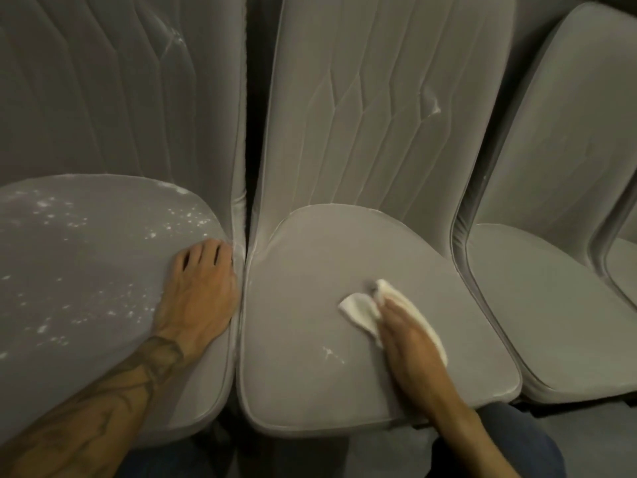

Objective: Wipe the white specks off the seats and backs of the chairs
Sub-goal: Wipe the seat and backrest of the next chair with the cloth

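Note:
Three grey padded chairs stand side by side. On the middle chair seat (303, 305), my right hand (410, 336) presses a white cloth (358, 310) flat with straight fingers. A small streak of white specks (331, 353) lies on that seat just left of my wrist, and a white smear (435, 110) marks its back. My left hand (200, 284) rests flat on the right edge of the left chair seat (86, 270). That seat is scattered with white specks (186, 219); its back (103, 81) has a white smear (174, 37) near the top.
A dark narrow gap (249, 115) separates the left and middle chair backs. The right chair (551, 236) shows no obvious specks on its seat. My knees in dark trousers (510, 446) are at the bottom, close to the seat fronts.

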The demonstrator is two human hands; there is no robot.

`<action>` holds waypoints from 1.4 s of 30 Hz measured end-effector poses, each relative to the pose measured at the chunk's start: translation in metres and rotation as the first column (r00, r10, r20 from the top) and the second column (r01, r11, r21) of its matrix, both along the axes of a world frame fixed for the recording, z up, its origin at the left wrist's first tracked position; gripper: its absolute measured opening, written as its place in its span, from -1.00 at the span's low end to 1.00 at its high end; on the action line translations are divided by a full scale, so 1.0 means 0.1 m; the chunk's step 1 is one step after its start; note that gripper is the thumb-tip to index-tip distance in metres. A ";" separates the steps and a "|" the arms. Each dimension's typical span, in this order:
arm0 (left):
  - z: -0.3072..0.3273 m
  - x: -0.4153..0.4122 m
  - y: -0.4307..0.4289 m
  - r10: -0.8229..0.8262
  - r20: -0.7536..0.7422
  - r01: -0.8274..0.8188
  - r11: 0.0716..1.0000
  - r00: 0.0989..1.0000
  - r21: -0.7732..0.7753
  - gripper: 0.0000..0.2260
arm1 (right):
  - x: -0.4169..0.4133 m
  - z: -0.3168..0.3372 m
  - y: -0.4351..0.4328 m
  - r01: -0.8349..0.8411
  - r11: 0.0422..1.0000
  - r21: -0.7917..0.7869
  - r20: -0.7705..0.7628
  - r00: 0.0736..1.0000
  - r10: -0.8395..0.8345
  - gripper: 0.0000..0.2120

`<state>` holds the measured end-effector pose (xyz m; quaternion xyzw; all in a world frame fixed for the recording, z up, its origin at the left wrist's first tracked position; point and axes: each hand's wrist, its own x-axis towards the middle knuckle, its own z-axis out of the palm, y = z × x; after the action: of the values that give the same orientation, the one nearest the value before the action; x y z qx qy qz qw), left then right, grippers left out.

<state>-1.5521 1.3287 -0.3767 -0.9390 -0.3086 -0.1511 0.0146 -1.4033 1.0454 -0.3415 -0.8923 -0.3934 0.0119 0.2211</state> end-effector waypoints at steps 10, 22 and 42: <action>0.09 -0.01 -0.05 -0.003 -0.033 0.001 0.998 0.999 -0.064 -0.68 | -0.65 -0.13 0.29 -0.284 0.957 0.065 -0.121 0.949 0.290 -0.59; 0.09 0.01 -0.05 0.013 -0.044 -0.015 0.998 0.999 -0.054 -0.71 | -0.89 -0.09 0.33 -0.352 0.923 0.153 -0.219 0.899 0.379 -0.58; -0.01 0.01 -0.03 0.013 0.023 -0.014 1.000 1.000 0.017 -0.79 | 0.03 -0.01 0.40 0.001 1.000 -0.007 0.008 1.000 -0.001 -0.62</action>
<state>-1.5509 1.3254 -0.3779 -0.9350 -0.3137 -0.1644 0.0204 -1.4005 1.0853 -0.3420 -0.8933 -0.3939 0.0097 0.2164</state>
